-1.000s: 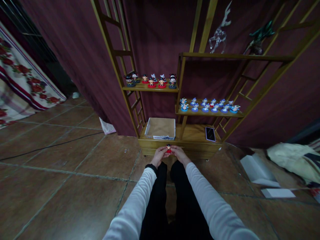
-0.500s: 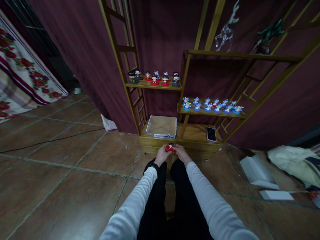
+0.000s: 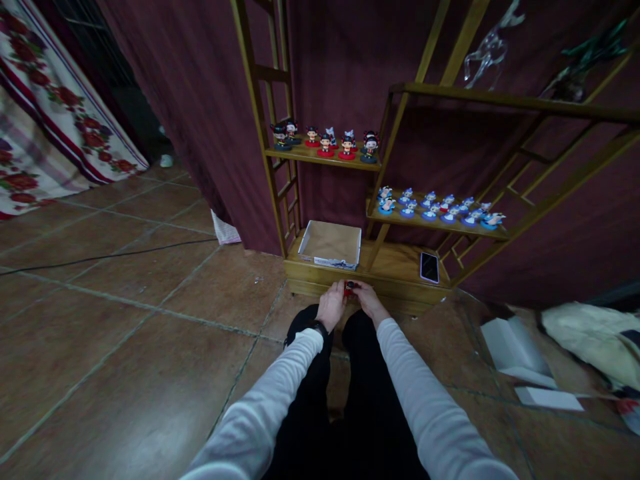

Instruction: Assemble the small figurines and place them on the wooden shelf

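Between my two hands is a small red figurine (image 3: 349,288) with a black top, tipped over and partly covered by fingers. My left hand (image 3: 331,305) grips it from the left, and my right hand (image 3: 369,299) pinches it from the right. Both hands are in front of the low base of a wooden display shelf (image 3: 320,272). Just beyond them an open shallow cardboard box (image 3: 331,241) rests on that base. Red and black figurines (image 3: 325,145) stand on the upper left shelf. Blue and white figurines (image 3: 431,211) stand in two rows on the lower right shelf.
A phone (image 3: 429,267) lies on the base to the right. Glass-like deer (image 3: 489,57) and a dark green ornament (image 3: 575,70) stand on the top shelf. White boxes (image 3: 517,350) and a cream bag (image 3: 590,333) are on the tiled floor at right. A black cable (image 3: 125,253) crosses the floor at left.
The figurine has gone from upright to tipped between my hands, and my fingers cover more of it. My view has shifted, so the shelf appears farther right and tilted.
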Motion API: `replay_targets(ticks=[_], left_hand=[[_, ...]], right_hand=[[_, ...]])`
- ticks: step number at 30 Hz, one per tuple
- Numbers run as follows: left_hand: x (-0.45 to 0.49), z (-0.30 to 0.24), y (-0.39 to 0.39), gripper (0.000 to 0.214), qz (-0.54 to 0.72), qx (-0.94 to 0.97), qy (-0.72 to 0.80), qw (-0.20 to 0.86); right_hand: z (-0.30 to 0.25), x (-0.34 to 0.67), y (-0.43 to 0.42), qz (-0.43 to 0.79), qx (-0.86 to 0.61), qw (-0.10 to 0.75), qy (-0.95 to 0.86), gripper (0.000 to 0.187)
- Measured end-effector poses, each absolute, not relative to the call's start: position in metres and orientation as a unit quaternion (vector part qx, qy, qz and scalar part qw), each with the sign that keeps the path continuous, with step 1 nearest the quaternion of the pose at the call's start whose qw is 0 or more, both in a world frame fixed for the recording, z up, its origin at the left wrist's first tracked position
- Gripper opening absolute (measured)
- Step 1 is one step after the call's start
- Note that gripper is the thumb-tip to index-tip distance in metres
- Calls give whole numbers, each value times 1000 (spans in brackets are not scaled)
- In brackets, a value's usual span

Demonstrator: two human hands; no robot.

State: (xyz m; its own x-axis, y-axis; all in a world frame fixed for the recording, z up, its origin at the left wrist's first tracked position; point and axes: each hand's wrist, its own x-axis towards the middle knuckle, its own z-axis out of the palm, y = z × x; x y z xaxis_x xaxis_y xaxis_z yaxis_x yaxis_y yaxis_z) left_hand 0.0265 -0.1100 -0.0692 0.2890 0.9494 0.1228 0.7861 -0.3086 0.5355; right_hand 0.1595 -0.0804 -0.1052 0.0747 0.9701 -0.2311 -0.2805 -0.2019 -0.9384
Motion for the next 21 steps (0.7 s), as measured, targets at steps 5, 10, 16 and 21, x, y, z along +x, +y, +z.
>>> replay_targets(ticks=[5, 10, 16, 21], left_hand=[[27, -73, -110, 46, 229, 803, 530, 145], [29, -79, -109, 49, 205, 821, 525, 94], [29, -81, -109, 47, 211, 828, 513, 86], [30, -81, -109, 47, 202, 826, 520, 78]], right_hand=[[-107, 161, -80, 582, -509, 533, -343, 30], [-106, 162, -79, 587, -516, 529, -332, 30], [-106, 163, -79, 589, -509, 525, -343, 31], [-109, 163, -79, 583, -509, 527, -350, 32]])
